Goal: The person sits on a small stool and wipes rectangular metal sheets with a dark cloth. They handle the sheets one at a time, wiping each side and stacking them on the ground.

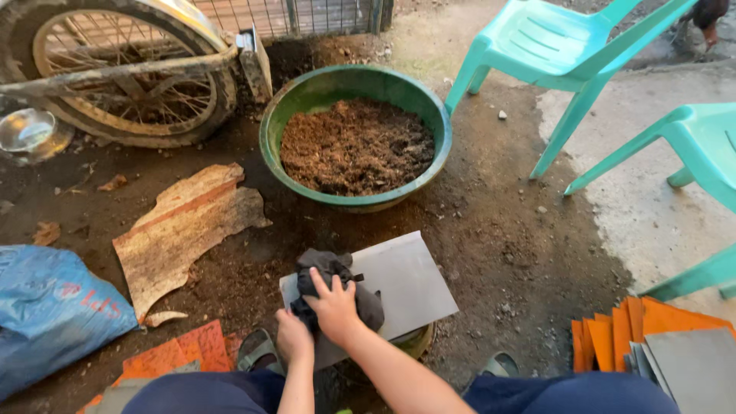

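Pressing down from the head view, the right hand (334, 305) lies spread on a black plastic bag (331, 285) atop a grey board (399, 284). The left hand (294, 336) clasps the bag's near edge. A green basin (270, 130) of soil sits beyond.

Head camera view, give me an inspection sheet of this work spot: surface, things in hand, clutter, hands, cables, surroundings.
Surface: dark bare soil ground, pale concrete at right.
Job's things: crumpled dark cloth bag on a grey flat sheet.
Clutter: torn bark-like board, blue sack, orange and grey sheet stack.
Hands: left hand at the bag's lower edge; right hand pressed on top of the bag.
Cables: nothing seen.
Surroundings: green basin filled with brown soil mix, spoked wheel, two turquoise plastic chairs, metal bowl.
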